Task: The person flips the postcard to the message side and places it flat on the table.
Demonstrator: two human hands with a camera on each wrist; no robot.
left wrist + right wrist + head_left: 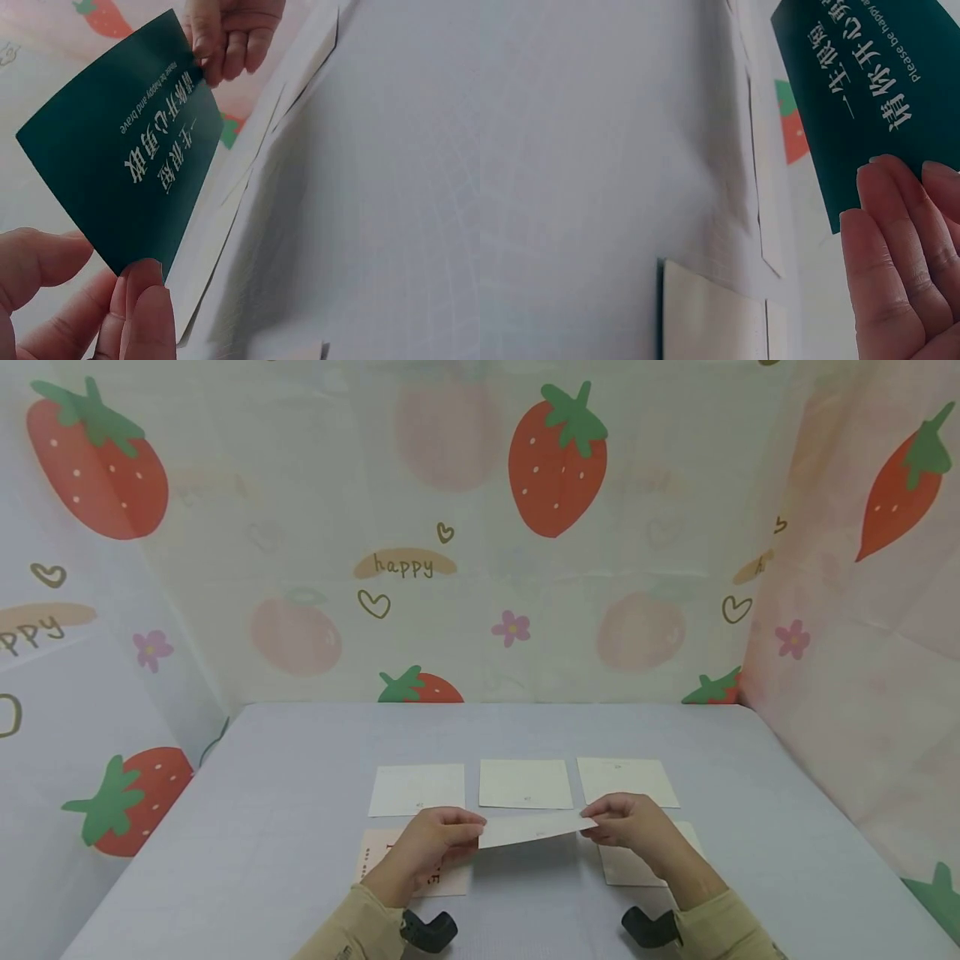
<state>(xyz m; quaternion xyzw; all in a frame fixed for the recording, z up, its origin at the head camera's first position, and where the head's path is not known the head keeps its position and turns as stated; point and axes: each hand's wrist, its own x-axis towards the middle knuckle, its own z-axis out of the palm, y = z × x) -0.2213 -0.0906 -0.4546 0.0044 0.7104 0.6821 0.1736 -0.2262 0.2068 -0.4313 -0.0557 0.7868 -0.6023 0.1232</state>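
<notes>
A postcard (534,829) is held up by its two short ends, tilted over the front row of cards. My left hand (435,847) pinches its left end between thumb and fingers, and my right hand (636,833) pinches the right end. From above its face is off-white with a tiny mark. The left wrist view shows the underside of the postcard (161,127): dark green, with white Chinese characters and "Please be happy and brave". Beneath my left forearm lies a printed card (375,850) with dark lettering, partly hidden. An off-white card (630,868) lies partly behind my right hand.
Three pale cards form a back row on the white table (300,752): left card (412,787), middle card (525,783), right card (630,782). Strawberry-printed cloth (480,527) walls the back and sides. Black curved pieces (431,932) stick out at both cuffs.
</notes>
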